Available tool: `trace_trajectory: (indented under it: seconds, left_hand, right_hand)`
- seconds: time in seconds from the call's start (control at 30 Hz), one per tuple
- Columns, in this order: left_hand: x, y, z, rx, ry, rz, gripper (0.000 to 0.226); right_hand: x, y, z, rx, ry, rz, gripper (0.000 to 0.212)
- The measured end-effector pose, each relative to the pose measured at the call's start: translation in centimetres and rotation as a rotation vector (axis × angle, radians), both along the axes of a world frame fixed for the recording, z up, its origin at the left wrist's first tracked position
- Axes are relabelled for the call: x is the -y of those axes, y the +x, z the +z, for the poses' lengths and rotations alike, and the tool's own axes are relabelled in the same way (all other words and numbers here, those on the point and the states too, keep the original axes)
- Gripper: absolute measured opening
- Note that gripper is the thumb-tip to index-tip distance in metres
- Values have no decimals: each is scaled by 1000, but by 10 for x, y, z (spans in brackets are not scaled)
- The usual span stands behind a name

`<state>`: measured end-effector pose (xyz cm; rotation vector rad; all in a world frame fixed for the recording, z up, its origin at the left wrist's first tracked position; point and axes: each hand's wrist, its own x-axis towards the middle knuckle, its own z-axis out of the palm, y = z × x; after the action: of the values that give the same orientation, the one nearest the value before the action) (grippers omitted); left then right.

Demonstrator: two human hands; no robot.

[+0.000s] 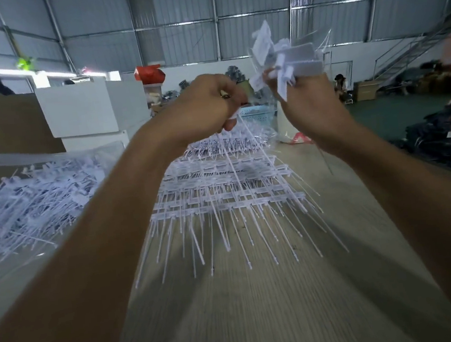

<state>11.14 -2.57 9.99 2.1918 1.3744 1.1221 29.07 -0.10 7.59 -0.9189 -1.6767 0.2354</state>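
Both my hands are raised above a wooden table [262, 307]. My right hand [303, 97] grips a bunch of white plastic seal tags [287, 57], their flat heads fanned out above the fingers. My left hand [208, 102] is curled and pinches the top of white plastic tag strips [244, 151] that hang down towards the table. Under my hands, rows of joined white tags [222, 199] lie on the table with their thin tails pointing at me.
A heap of loose white tags [25, 199] lies on clear plastic at the left. White boxes [82, 108] and a brown carton [2, 123] stand behind it. A blue basket [260, 113] sits at the table's far end. People are seen far left and far right.
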Motion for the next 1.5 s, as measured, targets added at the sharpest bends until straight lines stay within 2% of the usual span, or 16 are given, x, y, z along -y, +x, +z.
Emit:
trace_trajectory:
  seconds: [0.13,0.3,0.4,0.53,0.9,1.03,1.13,1.27,1.37,1.5]
  left_hand:
    - [-1,2,2,20,44,-5,13]
    - [-1,2,1,91,92,-9,25]
    - [-1,0,1,147,132,-11,22]
    - [0,0,3,182,193,-4,14]
    - [6,2,3,214,203,-171,22]
    - [6,2,2,188,187,-197,18]
    - [5,-1,2,150,142,-215,14]
    - [3,-2,1,95,126,-190,22]
    - [2,-1,1,80,135,-163,25]
    - [-2,-3,-1,71,129,-161,22]
  right_hand:
    - [5,-8,-2,2,-56,87,26]
    - [10,-16,-4,-74,-174,206,26]
    - [12,-18,-3,-128,-256,263,27]
    - [11,-15,-4,-65,-323,269,35]
    - [8,-18,-9,-56,-297,230,40]
    - [10,-19,-9,-68,-219,248,29]
    - [12,-16,-5,-192,-179,278,14]
    - [12,-11,-2,-313,-276,360,22]
    - [13,-13,-5,-263,-278,386,22]
    - [12,-15,-8,-96,-141,335,13]
